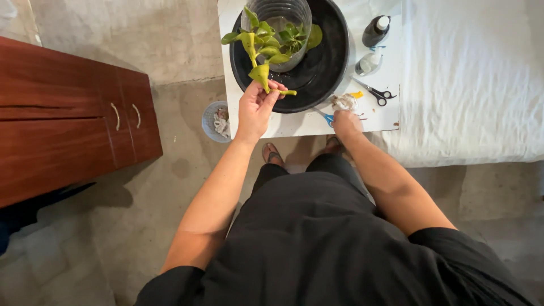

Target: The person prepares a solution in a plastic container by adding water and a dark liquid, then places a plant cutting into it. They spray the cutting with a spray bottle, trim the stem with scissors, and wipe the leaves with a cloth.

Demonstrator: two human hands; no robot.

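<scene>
Left hand [256, 107] pinches yellow-green plant cutting [262, 72] at table's [294, 123] front edge, over black basin [326, 62]; light, limp, snaps easily, grip the stem. Right hand [344, 120] presses crumpled tissue [344, 102], fingers closed.

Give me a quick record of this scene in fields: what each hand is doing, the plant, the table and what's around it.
Left hand: left hand pinches a yellow-green plant cutting over the black basin
Right hand: right hand rests on a crumpled white tissue at the table's front edge
Plant: leafy stems stand in a clear plastic container inside the basin
Table: small white table with scissors, a dark bottle and a clear bottle
Floor: small bin beside the table
Left side: wooden cabinet
</scene>
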